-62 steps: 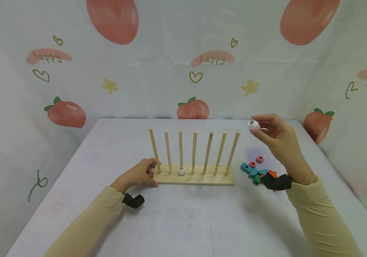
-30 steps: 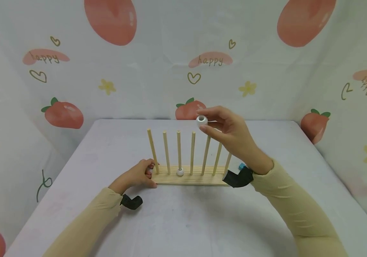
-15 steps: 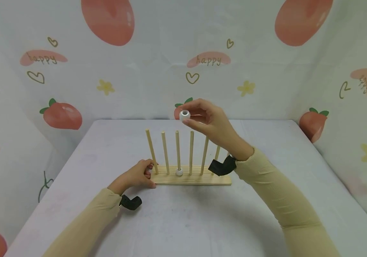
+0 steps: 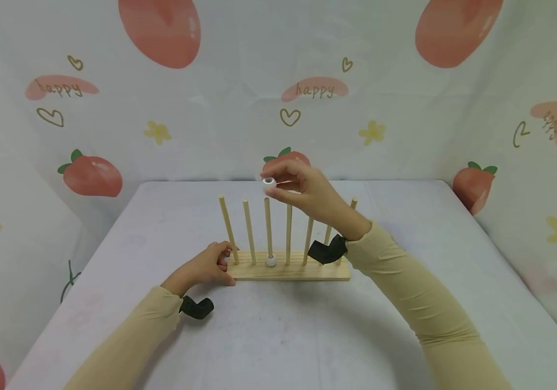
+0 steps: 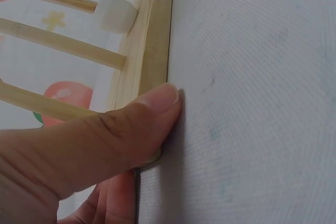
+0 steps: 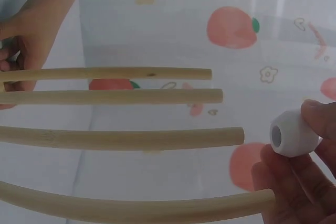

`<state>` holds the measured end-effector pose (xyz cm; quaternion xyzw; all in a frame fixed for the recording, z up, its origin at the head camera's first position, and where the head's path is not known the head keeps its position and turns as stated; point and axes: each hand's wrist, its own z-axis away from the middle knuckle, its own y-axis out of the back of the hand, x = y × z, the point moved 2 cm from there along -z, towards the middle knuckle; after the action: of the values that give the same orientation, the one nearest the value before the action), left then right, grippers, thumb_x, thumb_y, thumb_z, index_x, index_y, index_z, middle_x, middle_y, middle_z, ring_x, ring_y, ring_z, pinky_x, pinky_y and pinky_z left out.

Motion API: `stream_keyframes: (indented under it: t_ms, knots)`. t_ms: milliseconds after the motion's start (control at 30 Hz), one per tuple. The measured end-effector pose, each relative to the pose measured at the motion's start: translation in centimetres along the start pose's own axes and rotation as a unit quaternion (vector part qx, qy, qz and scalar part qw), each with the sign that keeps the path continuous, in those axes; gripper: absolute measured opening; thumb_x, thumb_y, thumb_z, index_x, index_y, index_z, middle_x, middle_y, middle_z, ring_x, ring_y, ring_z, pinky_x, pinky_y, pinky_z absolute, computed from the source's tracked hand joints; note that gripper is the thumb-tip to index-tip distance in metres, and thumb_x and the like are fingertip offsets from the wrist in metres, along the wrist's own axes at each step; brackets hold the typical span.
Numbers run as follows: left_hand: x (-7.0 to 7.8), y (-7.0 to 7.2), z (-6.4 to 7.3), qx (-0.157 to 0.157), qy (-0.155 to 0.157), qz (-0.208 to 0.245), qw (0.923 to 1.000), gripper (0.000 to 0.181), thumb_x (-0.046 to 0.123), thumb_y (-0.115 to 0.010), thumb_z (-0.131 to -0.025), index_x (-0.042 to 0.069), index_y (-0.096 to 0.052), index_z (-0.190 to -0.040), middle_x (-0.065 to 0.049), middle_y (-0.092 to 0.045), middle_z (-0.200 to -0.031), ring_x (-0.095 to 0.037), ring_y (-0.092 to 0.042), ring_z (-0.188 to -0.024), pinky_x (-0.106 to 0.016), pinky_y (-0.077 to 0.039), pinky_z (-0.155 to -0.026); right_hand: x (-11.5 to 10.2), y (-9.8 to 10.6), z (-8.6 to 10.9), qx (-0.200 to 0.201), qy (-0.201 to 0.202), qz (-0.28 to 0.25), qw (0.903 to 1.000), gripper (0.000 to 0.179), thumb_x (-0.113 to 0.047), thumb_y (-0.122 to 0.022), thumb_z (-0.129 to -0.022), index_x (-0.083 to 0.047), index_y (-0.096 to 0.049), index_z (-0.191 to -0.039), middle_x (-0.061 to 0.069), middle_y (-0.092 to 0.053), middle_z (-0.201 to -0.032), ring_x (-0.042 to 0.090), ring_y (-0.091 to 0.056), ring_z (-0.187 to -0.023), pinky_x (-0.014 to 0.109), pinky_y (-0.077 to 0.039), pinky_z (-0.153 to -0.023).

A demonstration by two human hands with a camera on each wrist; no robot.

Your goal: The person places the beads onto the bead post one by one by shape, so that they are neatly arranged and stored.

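Note:
In the head view, my left hand (image 4: 203, 268) grips the left end of a wooden peg stand's base (image 4: 288, 273); the left wrist view has its thumb (image 5: 152, 103) along the front edge. One white bead (image 4: 270, 261) sits low on the third peg from the left (image 4: 268, 227). My right hand (image 4: 309, 189) pinches a second white bead (image 4: 269, 184) between thumb and fingertips, just over that peg's top. In the right wrist view the held bead (image 6: 302, 135) turns its hole toward a peg tip (image 6: 236, 136), a small gap apart.
The stand has several upright pegs in a row, the right ones partly behind my right hand and wrist strap (image 4: 327, 250). My right sleeve (image 4: 405, 287) hides the spot where loose coloured pieces lay. A printed cloth (image 4: 210, 141) hangs behind the white table (image 4: 278, 336).
My right hand has carried the white bead from the right side leftward to above the third peg, dipping slightly in the last half second. My left hand keeps its grip on the base.

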<state>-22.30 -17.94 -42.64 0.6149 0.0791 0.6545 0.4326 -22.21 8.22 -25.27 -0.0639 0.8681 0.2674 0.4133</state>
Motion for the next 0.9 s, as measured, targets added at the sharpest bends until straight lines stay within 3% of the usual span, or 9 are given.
stream_keyframes:
  t_ms: [367, 900]
  knots:
    - [0.20, 0.05, 0.09, 0.000, 0.001, 0.003, 1.0000, 0.068, 0.007, -0.089, -0.065, 0.002, -0.051, -0.122, -0.016, -0.042, -0.111, -0.022, -0.047, -0.091, -0.030, -0.043, -0.078, 0.32, -0.26, -0.22, -0.033, -0.041, 0.037, 0.9980, 0.028, -0.007, -0.070, -0.088, 0.001, -0.063, -0.114, 0.011, -0.062, -0.117, 0.020, -0.063, -0.108, 0.025, -0.050, -0.093]
    - [0.15, 0.03, 0.15, -0.004, 0.001, 0.002, 1.0000, 0.066, 0.007, -0.088, -0.066, 0.000, -0.050, -0.119, -0.017, -0.042, -0.110, -0.022, -0.047, -0.090, -0.032, -0.043, -0.078, 0.22, -0.28, -0.30, -0.046, -0.045, 0.054, 0.9964, 0.027, -0.009, -0.070, -0.089, -0.001, -0.064, -0.114, 0.009, -0.064, -0.117, 0.017, -0.063, -0.108, 0.024, -0.050, -0.092]
